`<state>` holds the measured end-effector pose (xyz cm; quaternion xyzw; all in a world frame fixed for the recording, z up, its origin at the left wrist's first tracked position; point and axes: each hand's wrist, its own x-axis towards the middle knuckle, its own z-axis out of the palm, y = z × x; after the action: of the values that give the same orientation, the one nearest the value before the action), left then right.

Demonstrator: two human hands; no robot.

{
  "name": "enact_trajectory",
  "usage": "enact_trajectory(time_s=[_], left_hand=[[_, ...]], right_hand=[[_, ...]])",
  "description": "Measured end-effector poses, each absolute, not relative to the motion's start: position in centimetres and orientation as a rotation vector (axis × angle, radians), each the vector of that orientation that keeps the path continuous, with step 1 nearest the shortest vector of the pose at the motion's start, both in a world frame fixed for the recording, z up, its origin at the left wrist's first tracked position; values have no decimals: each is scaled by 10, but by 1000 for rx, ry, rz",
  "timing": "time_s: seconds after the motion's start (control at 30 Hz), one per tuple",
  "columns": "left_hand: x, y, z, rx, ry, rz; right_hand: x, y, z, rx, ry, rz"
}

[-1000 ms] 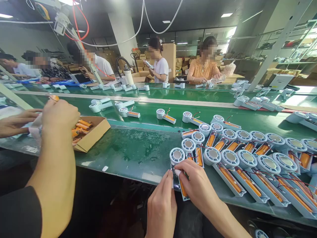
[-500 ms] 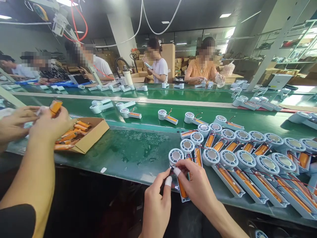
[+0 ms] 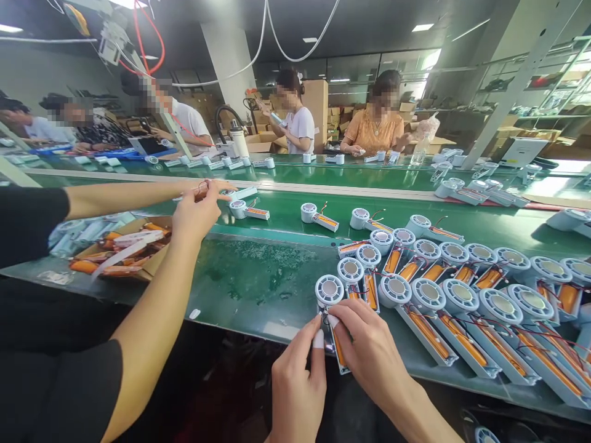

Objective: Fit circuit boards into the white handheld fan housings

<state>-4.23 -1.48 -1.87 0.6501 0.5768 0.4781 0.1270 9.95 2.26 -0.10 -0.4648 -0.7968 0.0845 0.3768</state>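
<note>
My left hand [image 3: 302, 375] is at the front edge of the green bench, thumb and fingertips pinched at the base of a light blue fan unit [image 3: 329, 289]. Facing it, my right hand [image 3: 369, 344] pinches at the same spot, with white covers on its fingertips. Between the two sets of fingertips is a small dark piece, too small to name. The unit's round head points away from me; its handle, with an orange battery [image 3: 340, 352], lies partly under my right hand. Rows of similar fan units [image 3: 457, 295] lie close on the right.
A co-worker's arms [image 3: 157, 320] reach in from the left over a cardboard box [image 3: 159, 261] of orange batteries. More fan units [image 3: 318, 216] lie on the green conveyor [image 3: 281, 224]. Several people sit or stand beyond it. A metal post [image 3: 512, 92] rises at the right.
The co-worker's arms have moved right, from beside the box to over the conveyor's near units. Units on the conveyor have shifted slightly right. My hands remain pinched together, barely moved.
</note>
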Motion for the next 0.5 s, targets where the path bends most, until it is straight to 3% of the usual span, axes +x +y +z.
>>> enact_trajectory(time_s=[0.17, 0.5], left_hand=[[-47, -13, -24, 2183, 1614, 1427], [-74, -3, -4, 1924, 1431, 1181]], right_hand=[[102, 25, 13, -1223, -2240, 121], [119, 42, 6, -975, -2180, 597]])
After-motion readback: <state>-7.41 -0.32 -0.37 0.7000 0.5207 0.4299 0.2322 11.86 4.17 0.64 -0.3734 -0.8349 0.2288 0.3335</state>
